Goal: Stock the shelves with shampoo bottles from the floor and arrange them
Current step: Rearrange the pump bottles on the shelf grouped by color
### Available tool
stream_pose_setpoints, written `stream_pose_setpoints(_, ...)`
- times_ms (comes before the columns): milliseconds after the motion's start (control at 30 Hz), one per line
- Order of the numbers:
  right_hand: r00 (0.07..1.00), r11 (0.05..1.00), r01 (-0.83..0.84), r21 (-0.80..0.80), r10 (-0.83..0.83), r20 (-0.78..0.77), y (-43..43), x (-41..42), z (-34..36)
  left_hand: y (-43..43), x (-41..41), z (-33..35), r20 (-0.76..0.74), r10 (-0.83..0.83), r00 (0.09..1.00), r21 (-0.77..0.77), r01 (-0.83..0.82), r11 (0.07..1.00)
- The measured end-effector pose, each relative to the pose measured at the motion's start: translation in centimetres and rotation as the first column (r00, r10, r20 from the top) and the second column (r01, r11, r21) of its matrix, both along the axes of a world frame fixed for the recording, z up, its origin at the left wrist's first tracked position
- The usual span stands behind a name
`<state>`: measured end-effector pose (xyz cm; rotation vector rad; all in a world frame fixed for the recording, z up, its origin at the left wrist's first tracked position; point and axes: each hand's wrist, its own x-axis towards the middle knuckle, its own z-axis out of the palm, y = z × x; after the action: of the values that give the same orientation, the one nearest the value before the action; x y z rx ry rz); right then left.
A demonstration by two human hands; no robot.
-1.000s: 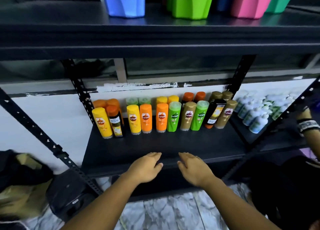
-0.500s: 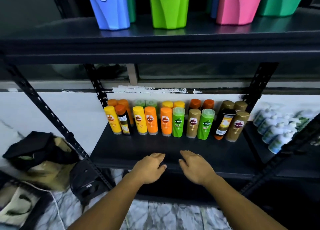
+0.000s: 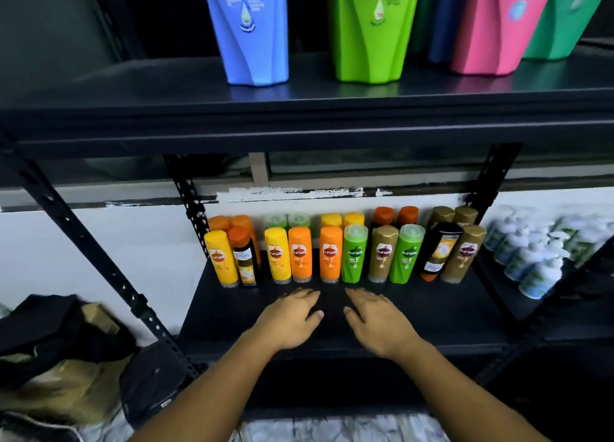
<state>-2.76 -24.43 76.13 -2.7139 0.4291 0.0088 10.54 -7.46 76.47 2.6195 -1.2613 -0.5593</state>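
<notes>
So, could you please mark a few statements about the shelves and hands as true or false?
1. Both hands hold nothing. True: the left hand and right hand are open over the lower shelf.
2. The shampoo lies flat there. False: the small bottles stand along the back.
3. A blue bottle stands on the upper shelf. True.
4. Every small bottle is yellow. False: there are orange, green, gold and black ones too.
</notes>
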Motion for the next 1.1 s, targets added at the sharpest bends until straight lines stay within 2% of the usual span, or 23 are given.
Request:
stream_pose_setpoints(233, 1.0, 0.999, -0.016, -0.051, 0.017, 0.019, -1.3, -0.5, 0.8, -1.1, 0.0, 0.6, 0.023, 0.019, 1.0, -0.029, -0.018, 0.999)
stream_pose_setpoints(433, 0.986, 0.991, -0.137, 0.006, 0.136, 0.093, -5.0, -2.9, 3.5, -2.7, -3.6, 3.8, 0.071, 0.098, 0.993, -0.083, -0.092, 0.992)
stream_pose_setpoints(633, 0.959, 0.963, -0.269, -0.001, 0.268, 0.088, -8.4, -5.2, 8.0, -3.7, -7.4, 8.0, 0.126, 0.219, 0.968, -0.094, -0.208, 0.974)
stream_pose_setpoints(867, 0.92, 0.927, -0.373, -0.051, 0.376, 0.111, -8.3, -5.9, 11.1, -2.4, -9.7, 11.4, 0.181, 0.231, 0.956, -0.104, -0.214, 0.971)
stream_pose_setpoints(1100, 0.907, 0.917, -0.396, -0.051, 0.399, 0.135, -6.5, -4.4, 12.5, -0.7, -9.5, 13.4, 0.197, 0.26, 0.945, -0.145, -0.234, 0.961)
